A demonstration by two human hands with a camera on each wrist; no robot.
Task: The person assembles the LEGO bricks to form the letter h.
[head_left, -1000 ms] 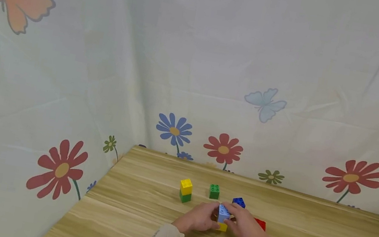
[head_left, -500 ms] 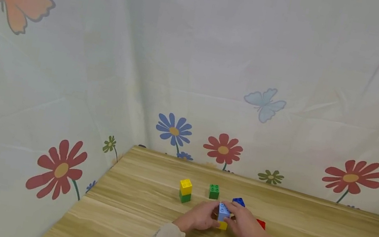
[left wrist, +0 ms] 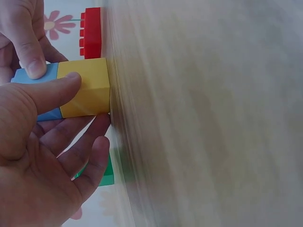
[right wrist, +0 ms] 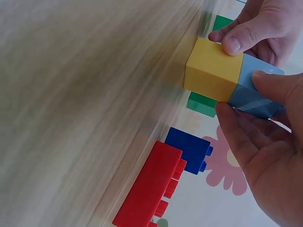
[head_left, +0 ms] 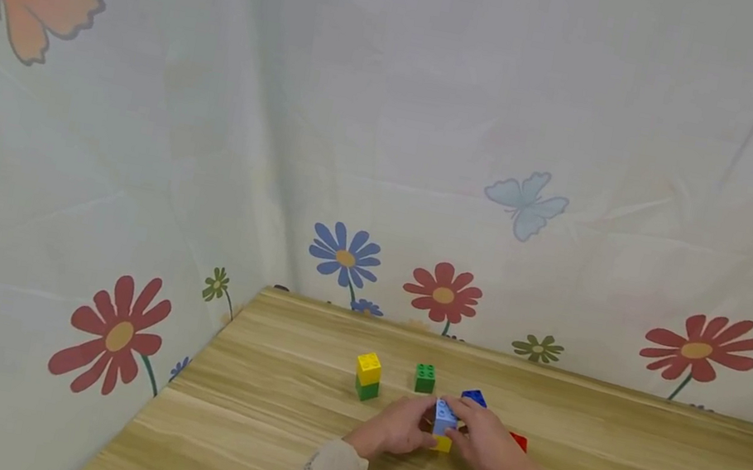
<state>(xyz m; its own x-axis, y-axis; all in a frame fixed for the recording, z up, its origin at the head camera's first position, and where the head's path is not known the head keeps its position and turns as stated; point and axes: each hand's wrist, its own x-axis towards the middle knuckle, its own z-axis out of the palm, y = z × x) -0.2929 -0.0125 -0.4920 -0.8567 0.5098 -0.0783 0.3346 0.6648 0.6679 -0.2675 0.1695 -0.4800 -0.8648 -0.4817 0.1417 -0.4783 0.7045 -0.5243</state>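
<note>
A light blue building block (head_left: 446, 418) sits on top of a yellow block (head_left: 442, 444), the two flush edge to edge in both wrist views. My left hand (head_left: 399, 426) grips the yellow block from the left, its thumb lying across the front face. From the right, my right hand (head_left: 486, 446) pinches the light blue block between thumb and fingers. In the right wrist view the yellow block (right wrist: 214, 66) stands at the wooden tabletop, and the light blue block (right wrist: 255, 85) has the right thumb on its face.
Behind the hands stand a green block (head_left: 424, 378) and, to the left, a yellow block (head_left: 369, 367) stacked on a green one (head_left: 367, 390). A dark blue block (head_left: 475, 398) and a long red block (right wrist: 149, 187) lie beyond the right hand. A flowered curtain (head_left: 392, 145) borders the table.
Both hands keep their hold on the light blue and yellow blocks, with hardly any movement. The whole head view has shifted slightly.
</note>
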